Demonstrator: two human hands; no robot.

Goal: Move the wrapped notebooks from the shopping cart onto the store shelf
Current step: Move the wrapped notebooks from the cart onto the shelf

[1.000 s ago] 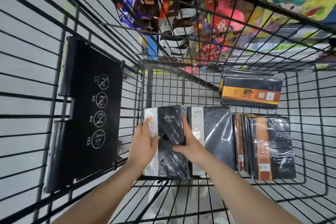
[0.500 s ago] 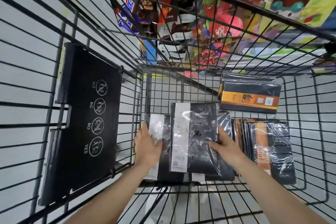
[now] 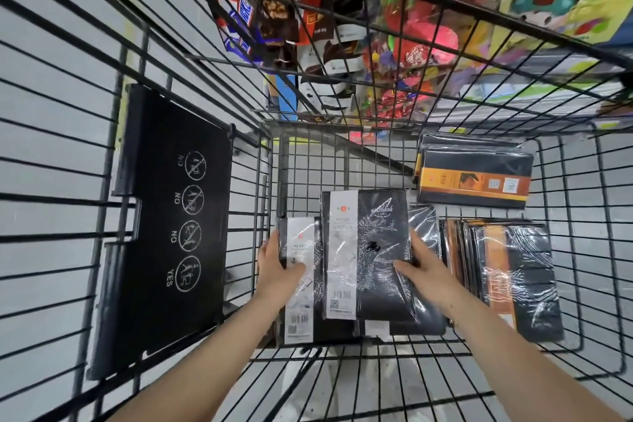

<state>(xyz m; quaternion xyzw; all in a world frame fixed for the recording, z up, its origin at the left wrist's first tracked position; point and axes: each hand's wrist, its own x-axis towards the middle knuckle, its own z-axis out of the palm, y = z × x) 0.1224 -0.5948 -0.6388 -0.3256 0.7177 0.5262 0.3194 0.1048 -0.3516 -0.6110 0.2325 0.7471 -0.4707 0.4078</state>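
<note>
Snack packets and toys hang beyond the wire cart, whose black flap carries warning icons. Inside it, the left hand grips a small notebook while the right hand grips a larger notebook above it. A stack and an orange-banded notebook lie to the right.

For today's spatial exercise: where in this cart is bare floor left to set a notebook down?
Bare wire floor lies behind the lifted notebook, left of the orange-banded pack. More runs along the near edge. The right side is crowded with overlapping packs.
</note>
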